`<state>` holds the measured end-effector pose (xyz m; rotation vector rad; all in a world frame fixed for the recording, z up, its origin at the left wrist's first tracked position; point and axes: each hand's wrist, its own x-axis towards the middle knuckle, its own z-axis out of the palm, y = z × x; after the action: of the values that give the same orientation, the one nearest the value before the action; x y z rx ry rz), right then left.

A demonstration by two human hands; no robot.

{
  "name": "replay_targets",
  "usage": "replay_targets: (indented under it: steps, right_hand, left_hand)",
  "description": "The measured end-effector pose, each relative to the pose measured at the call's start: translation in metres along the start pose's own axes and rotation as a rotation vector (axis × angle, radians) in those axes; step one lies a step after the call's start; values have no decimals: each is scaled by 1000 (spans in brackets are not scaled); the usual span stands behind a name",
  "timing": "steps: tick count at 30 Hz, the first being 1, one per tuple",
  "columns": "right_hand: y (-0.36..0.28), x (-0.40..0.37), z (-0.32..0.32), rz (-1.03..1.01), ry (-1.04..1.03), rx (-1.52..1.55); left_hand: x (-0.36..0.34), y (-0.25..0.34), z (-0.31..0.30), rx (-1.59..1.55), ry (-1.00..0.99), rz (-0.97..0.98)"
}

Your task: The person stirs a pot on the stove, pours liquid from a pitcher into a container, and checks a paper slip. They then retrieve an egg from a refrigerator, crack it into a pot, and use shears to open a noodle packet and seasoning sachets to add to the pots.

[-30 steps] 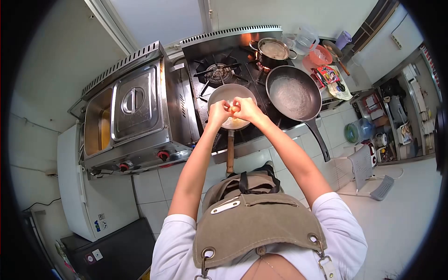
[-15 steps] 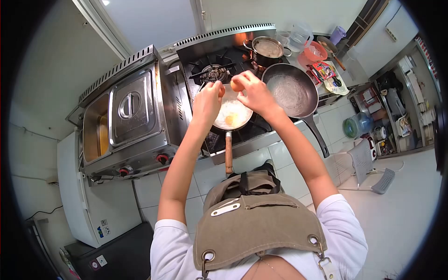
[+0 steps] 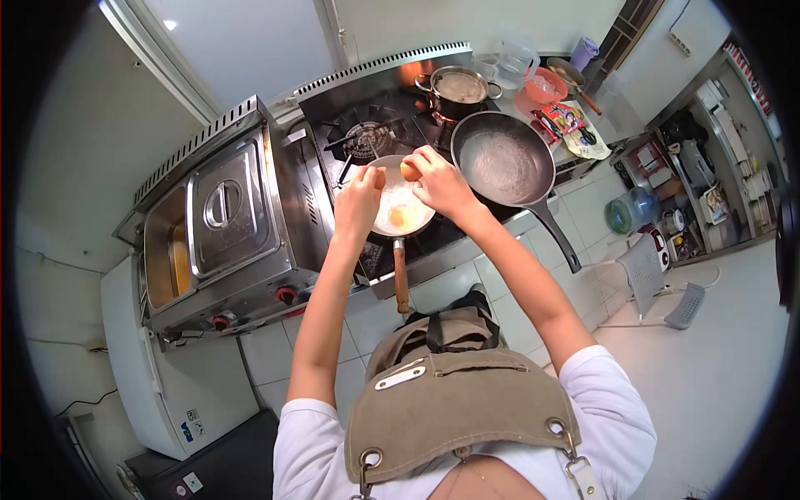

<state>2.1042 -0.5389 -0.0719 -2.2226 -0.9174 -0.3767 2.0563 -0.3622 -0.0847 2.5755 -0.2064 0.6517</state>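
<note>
My left hand (image 3: pixel 358 200) is closed on a piece of brown eggshell (image 3: pixel 380 177) above the left side of a small pan. Opposite it, my right hand (image 3: pixel 440 185) pinches another brown eggshell piece (image 3: pixel 410 172). The two pieces are apart. Below them the small pan with a wooden handle (image 3: pixel 401 279) rests on the stove, and a yellow egg yolk (image 3: pixel 400 218) lies in white, foamy contents near its front edge. A large dark pan (image 3: pixel 504 160) stands to the right of my right hand.
Behind, a steaming pot (image 3: pixel 459 90) sits over a lit burner. A steel warmer with a lid (image 3: pixel 233 207) stands at the left. At the right are a red bowl (image 3: pixel 546 86), a clear pitcher (image 3: pixel 517 60), food packets (image 3: pixel 562 121) and a grey chair (image 3: pixel 643 279).
The view has shifted, so the stove appears further left. Both hands still hold the shell pieces over the small pan, now slightly closer together.
</note>
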Motion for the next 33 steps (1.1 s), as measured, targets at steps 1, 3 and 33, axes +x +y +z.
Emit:
replay_targets:
  steps: [1,3,33]
  right_hand:
    - [1,-1,-1,49,27,66]
    - [6,-1,1,72,53,120]
    - [1,7,13,243,-70,340]
  left_hand:
    - [0,-3,0,-29,22,-32]
    - [-1,-16,8,-118,26,-77]
    - [1,-23,21,-1108,-106,-335]
